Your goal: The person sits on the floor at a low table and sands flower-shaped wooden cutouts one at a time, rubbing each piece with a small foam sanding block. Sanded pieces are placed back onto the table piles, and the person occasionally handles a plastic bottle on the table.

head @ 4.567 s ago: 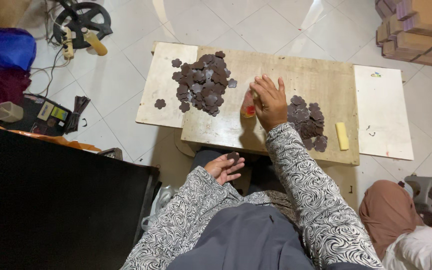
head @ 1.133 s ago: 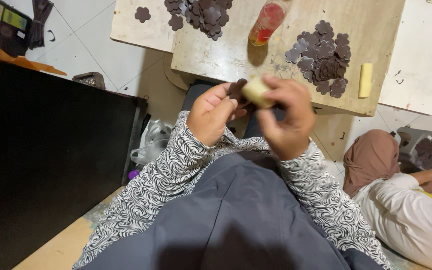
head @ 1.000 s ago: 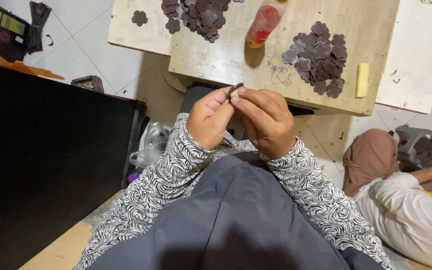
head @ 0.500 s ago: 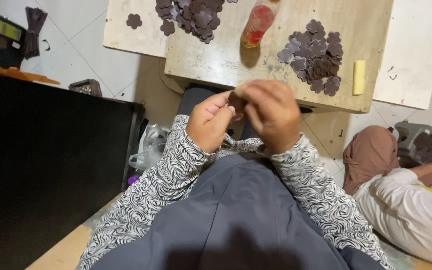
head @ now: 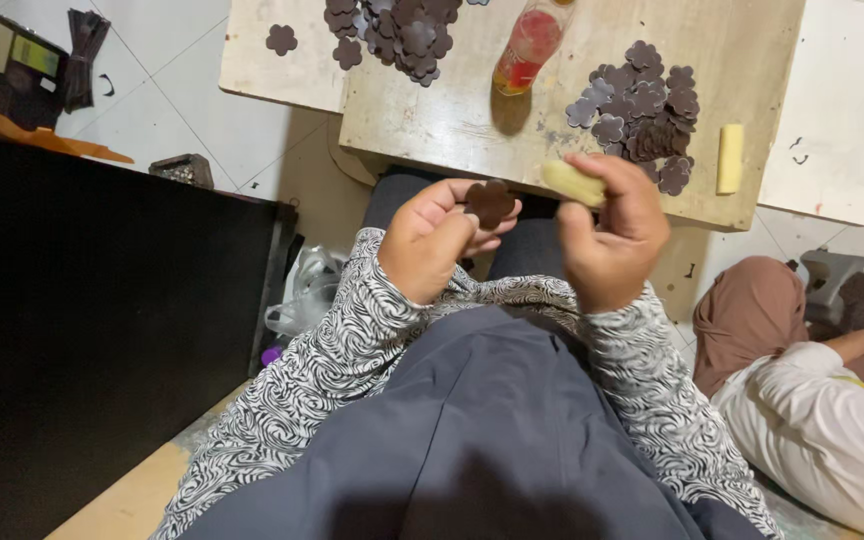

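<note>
Hiding most of its fingers, left hand (head: pixel 430 240) pinches brown flower cutout (head: pixel 490 201) | right hand (head: pixel 607 232) clamps yellow stick (head: pixel 572 183), just beside cutout.

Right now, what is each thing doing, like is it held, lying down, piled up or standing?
Left hand: shut on one brown flower cutout.
Right hand: shut on a pale yellow piece.
Bottle: stands on the wooden board, red liquid inside.
Right pile of cutouts: heaped loosely.
Left pile of cutouts: heaped loosely.
Yellow stick: lying flat, untouched.
</note>
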